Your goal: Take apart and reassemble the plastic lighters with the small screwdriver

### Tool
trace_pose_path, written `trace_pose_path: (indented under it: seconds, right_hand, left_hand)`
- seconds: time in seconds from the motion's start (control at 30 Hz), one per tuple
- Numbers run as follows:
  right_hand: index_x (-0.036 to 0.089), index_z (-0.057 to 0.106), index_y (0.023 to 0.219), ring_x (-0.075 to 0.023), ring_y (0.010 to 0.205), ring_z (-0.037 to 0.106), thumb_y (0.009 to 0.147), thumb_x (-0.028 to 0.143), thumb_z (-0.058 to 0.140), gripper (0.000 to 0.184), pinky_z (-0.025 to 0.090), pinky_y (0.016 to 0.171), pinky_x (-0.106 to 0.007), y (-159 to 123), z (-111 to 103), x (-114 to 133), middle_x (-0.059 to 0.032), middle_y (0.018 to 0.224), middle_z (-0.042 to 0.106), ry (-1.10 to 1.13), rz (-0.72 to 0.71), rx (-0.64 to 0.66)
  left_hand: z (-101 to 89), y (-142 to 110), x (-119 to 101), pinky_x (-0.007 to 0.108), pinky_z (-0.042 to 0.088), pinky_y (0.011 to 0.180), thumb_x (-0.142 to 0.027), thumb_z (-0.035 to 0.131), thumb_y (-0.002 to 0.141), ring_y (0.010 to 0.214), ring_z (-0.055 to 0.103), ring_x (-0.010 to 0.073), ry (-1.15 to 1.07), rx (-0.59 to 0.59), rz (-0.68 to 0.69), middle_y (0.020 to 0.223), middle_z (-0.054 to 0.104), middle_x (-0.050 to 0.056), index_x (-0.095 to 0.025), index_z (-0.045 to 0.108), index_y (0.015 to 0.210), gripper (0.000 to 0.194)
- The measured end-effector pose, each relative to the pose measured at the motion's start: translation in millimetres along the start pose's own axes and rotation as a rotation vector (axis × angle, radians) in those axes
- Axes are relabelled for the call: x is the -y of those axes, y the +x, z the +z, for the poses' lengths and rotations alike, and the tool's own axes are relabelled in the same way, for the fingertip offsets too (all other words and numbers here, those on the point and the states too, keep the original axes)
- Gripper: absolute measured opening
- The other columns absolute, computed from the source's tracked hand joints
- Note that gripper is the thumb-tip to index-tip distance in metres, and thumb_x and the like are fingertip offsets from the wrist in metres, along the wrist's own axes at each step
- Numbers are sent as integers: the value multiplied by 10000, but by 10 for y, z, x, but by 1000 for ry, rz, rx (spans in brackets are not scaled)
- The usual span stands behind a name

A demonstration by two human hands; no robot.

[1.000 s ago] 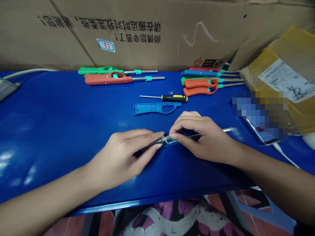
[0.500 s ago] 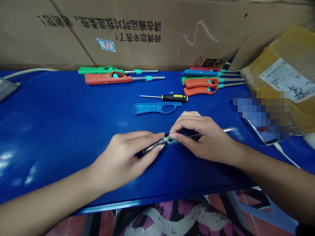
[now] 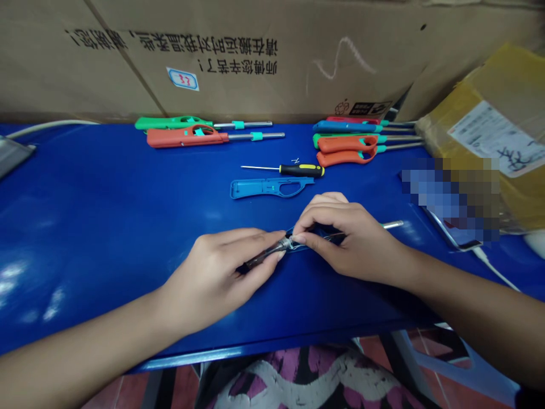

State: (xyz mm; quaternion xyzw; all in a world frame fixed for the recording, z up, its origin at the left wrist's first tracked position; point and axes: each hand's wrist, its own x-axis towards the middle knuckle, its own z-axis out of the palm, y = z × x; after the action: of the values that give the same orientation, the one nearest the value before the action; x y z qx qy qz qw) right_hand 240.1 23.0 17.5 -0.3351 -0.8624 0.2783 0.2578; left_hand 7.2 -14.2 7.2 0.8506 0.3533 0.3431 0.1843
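The dark cylinder [image 3: 264,255] lies at the near centre of the blue table [image 3: 128,193], tilted, with its metal-coloured end pointing right and slightly far. The left hand [image 3: 219,261] clamps it between thumb and fingers. The blue housing [image 3: 301,250] adjoins that end and is partly hidden by the right hand [image 3: 353,236]. White wires [image 3: 297,246] run over the housing. The right thumb and index finger are together at the wires; any part pinched between them is too small to identify. A metal tube [image 3: 392,225] projects to the right from behind the right hand.

Far of the hands lies the blue shell half [image 3: 251,188]. Just beyond it are the screwdriver [image 3: 302,170], tip left, and small screws [image 3: 295,161]. Lighters are grouped at far left, one green [image 3: 170,122] and one orange [image 3: 183,136], and at far right. The phone [image 3: 457,227] lies at right, near the taped package [image 3: 498,130].
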Motion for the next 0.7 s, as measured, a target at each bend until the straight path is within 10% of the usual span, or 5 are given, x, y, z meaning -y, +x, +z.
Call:
trace_pose_path:
  seconds: [0.7]
  right_hand:
    - [205,669,854,-157,839,634,930,147,641,100,407,889,-370,12,-54,10,3,832,729,-3,11,-11]
  left_hand:
    - [-39,43,15,196,596,877,-169,680,942,928,749,122,17,-2,-15,1074,786,38,-150,717,1141,203]
